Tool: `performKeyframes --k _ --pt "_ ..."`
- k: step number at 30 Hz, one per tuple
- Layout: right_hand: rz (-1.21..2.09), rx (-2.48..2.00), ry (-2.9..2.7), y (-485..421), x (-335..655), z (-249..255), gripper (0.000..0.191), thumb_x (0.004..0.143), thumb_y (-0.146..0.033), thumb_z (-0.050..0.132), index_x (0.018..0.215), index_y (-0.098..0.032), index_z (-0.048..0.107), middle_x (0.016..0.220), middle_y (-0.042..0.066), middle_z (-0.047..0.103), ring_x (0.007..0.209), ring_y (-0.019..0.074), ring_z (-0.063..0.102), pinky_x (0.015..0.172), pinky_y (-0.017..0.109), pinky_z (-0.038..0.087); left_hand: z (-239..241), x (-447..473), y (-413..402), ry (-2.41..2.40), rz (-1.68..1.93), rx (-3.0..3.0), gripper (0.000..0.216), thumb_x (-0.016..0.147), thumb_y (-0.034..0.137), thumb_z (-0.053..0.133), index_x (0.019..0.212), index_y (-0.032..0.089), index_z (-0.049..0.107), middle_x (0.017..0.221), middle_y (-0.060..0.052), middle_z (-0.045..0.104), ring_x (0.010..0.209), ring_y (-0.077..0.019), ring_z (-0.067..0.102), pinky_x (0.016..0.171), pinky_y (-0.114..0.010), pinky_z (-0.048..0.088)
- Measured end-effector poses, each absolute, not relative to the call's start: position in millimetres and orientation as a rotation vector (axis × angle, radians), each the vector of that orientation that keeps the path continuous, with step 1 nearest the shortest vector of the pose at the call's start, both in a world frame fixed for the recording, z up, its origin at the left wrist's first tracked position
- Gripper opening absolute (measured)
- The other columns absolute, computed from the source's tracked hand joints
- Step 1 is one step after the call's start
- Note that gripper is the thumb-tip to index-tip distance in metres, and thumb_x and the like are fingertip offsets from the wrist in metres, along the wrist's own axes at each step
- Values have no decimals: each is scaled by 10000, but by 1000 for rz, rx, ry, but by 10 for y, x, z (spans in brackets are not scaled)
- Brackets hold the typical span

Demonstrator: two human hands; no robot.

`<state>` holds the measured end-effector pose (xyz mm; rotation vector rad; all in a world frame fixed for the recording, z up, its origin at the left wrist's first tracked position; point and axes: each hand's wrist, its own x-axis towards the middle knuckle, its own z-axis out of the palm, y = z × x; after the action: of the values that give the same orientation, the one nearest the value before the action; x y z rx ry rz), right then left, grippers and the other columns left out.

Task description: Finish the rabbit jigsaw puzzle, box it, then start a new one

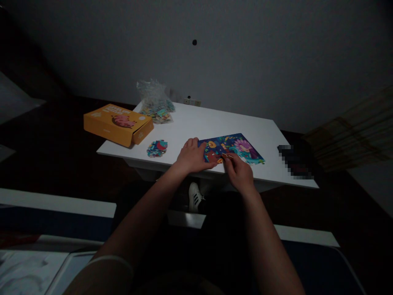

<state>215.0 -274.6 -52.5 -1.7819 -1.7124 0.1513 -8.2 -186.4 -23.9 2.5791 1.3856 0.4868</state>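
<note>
A partly assembled jigsaw puzzle [225, 143] with a dark blue, colourful picture lies near the front edge of the table. My left hand [193, 156] rests on its left side, fingers stretched out and the thumb pointing right along the lower edge. At the puzzle's lower edge, my right hand [238, 170] pinches a small puzzle piece [226, 156] between thumb and fingers. Part of that piece is hidden by the fingers. Left of my left hand sits a small pile of loose puzzle pieces [157, 148].
A yellow puzzle box [115, 123] stands at the table's left end. Behind it, a clear plastic bag [156, 102] holds many pieces. The white table [202, 119] stands near a grey wall. A pixelated dark object [294, 162] lies at the right end.
</note>
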Motion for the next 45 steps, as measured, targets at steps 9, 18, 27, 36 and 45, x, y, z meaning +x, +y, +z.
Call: performKeyframes --k 9,18,27,36,45 --pt "116 -1855 -1749 -2710 2137 -480 439 1164 -463 475 1391 -270 797 1346 112 868 1153 387 841 888 459 611 -201 -46 -2010 1481 418 2562 984 947 856 658 1593 115 622 1551 -288 592 1465 -495 547 1279 -590 445" --pt "175 -1796 -1787 -2596 2218 -405 416 1163 -459 492 1364 -270 803 1312 123 873 1133 379 834 896 459 608 -240 -114 -1854 1312 434 2598 943 912 808 731 1578 148 633 1525 -263 601 1458 -489 544 1278 -598 447" --pt "180 -1768 -1770 -2605 2219 -460 422 1156 -463 496 1382 -273 798 1312 115 876 1151 383 831 922 474 618 -251 -95 -1767 1311 490 2554 940 818 793 825 1510 176 674 1430 -242 619 1383 -493 543 1243 -624 481" --pt "187 -1790 -1761 -2623 2213 -475 431 1154 -468 495 1405 -263 780 1271 119 884 1118 373 841 899 454 609 -262 -121 -1705 1234 609 2507 1078 712 756 954 1568 181 637 1458 -218 561 1428 -472 495 1281 -604 470" --pt "190 -1787 -1756 -2635 2209 -480 438 1146 -486 497 1403 -267 777 1259 127 888 1108 383 848 881 456 607 -303 -131 -1617 1214 704 2413 758 938 580 858 1552 202 624 1476 -196 545 1404 -393 593 1242 -552 524"
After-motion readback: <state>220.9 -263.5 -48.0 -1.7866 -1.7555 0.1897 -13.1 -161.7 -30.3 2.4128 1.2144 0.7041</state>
